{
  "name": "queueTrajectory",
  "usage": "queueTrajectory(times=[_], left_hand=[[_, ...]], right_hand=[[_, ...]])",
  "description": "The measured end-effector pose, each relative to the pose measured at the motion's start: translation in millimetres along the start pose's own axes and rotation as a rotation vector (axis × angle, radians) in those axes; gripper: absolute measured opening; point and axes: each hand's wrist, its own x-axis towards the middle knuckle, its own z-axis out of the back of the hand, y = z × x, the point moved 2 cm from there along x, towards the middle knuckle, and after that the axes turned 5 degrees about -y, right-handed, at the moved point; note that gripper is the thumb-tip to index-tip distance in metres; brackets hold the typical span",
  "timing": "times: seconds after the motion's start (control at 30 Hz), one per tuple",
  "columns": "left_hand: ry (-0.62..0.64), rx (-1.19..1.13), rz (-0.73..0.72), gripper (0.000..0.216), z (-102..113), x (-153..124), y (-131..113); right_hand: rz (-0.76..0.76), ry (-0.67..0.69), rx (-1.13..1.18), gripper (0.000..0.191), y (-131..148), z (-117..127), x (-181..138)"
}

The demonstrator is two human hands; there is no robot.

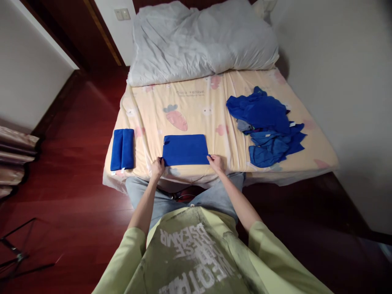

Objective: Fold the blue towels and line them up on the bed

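Observation:
A blue cloth [185, 150] lies flat as a rectangle on the bed, close to its near edge. My left hand [157, 166] pinches its near left corner. At the near right corner, my right hand [216, 162] has the cloth's edge between thumb and fingers. Off to the left rest two narrow folded blue cloths [122, 149], side by side, with small white tags at their near ends. To the right is a loose, crumpled pile of blue cloths [263, 112], with a grey patch showing at its left side.
The bed [196, 106] has a pale yellow sheet with carrot prints. A large white quilt [202, 41] is bunched at the far end. A wall [343, 102] runs along the right. On the dark red floor at lower left stand black tripod legs [18, 257].

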Motion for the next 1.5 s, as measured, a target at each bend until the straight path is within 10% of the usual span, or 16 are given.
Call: queueTrajectory(times=[0.2, 0.3, 0.5, 1.07, 1.5], left_hand=[[-0.058, -0.010, -0.040, 0.029, 0, -6, -7], [-0.114, -0.007, -0.153, 0.031, 6, -10, -8], [0.159, -0.047, -0.650, 0.053, 13, -21, 2], [0.245, -0.037, -0.650, 0.049, 23, -37, 21], [0.195, -0.481, -0.197, 0.035, 25, -42, 21]], right_hand=[[0.053, -0.070, -0.037, 0.028, 6, -1, -6], [0.370, -0.138, -0.126, 0.035, 10, 3, -16], [0.981, 0.195, -0.281, 0.054, 1, 18, -28], [0.948, 0.236, -0.170, 0.069, -24, 23, -37], [0.530, 0.116, 0.254, 0.055, -27, 11, -50]])
